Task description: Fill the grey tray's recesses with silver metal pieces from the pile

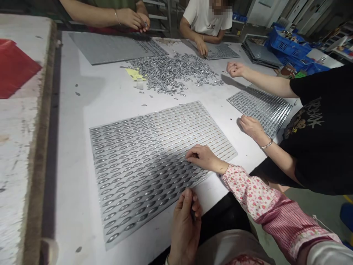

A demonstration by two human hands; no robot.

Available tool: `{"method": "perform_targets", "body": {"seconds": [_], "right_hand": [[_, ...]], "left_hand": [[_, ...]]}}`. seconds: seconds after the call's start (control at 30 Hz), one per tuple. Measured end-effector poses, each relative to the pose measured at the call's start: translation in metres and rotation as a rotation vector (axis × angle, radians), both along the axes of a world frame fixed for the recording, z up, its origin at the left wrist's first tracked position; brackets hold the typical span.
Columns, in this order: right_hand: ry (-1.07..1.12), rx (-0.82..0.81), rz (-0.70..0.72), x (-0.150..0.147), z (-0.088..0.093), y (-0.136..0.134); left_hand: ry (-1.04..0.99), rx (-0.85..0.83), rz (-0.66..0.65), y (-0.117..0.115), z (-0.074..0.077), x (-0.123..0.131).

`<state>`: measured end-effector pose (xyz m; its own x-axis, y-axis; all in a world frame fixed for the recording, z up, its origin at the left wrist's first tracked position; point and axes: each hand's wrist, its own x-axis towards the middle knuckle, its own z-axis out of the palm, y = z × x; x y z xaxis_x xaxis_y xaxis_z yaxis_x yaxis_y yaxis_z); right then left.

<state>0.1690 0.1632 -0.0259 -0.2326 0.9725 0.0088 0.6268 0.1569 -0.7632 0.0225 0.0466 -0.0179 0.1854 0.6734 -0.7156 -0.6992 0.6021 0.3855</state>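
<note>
Right hand (202,156) pinches nearly closed over the oval-patterned panel (184,121), seemingly for precision; left hand (186,217) half-curls. Can't tell either's contents.

No word can be read with certainty. At the right edge of the frame, a black short-sleeved cloth shirt (325,147) carries pale capital lettering (314,113), turned sideways and distorted. At the top, right of centre, a white short-sleeved cloth shirt (202,18) has small dark script (211,26) on the chest, too blurred to spell.
</note>
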Motion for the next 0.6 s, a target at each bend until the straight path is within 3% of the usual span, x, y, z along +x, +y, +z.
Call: {"method": "perform_targets", "body": {"seconds": [0.37,0.53,0.6], "right_hand": [[-0.156,0.070,0.126,-0.001,-0.006,0.010],[0.023,0.010,0.060,0.005,0.007,-0.003],[0.154,-0.079,0.129,0.009,0.017,-0.016]], "left_hand": [[0.004,-0.087,-0.017,0.001,0.003,0.003],[0.000,-0.096,0.029,0.004,0.004,0.002],[-0.013,-0.073,0.038,0.005,0.004,0.001]]}}
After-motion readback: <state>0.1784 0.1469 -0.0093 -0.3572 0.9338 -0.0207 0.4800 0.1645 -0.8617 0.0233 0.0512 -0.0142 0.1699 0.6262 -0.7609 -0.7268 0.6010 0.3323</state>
